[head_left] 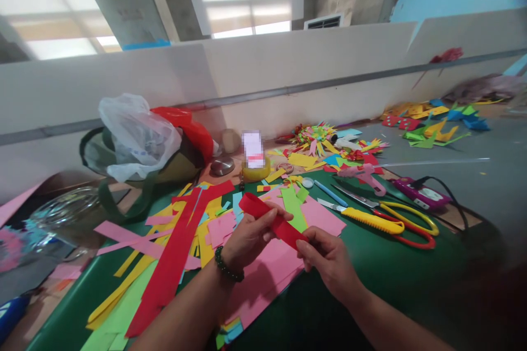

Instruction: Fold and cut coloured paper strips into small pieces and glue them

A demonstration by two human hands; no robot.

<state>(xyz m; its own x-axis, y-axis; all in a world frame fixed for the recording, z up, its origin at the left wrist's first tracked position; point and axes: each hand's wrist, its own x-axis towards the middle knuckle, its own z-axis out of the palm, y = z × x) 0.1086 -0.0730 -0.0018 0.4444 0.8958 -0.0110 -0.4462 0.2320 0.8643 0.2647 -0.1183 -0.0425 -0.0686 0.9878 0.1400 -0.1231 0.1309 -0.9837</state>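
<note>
You have the bright red, narrow paper strip [288,235] in both hands, above the flat pink paper sheets [263,290] on the dark green mat [395,279]. It slants from 10 to 4 o'clock, its 10 o'clock end curled over. Your left hand [260,226], with a dark green beaded bracelet [225,266] at the wrist, pinches the strip near its middle between thumb and fingers; your right hand [323,255] pinches its 4 o'clock end.

From your hands, long flat red paper pieces [171,260] lie at 9 o'clock over yellow and green paper. The yellow-handled cutter [366,219] lies at 3 o'clock, beside metal scissors with red and yellow handles [424,242]. At 2 o'clock is a pink glue gun [364,174]; toward 11, a yellow tape roll [258,171].
</note>
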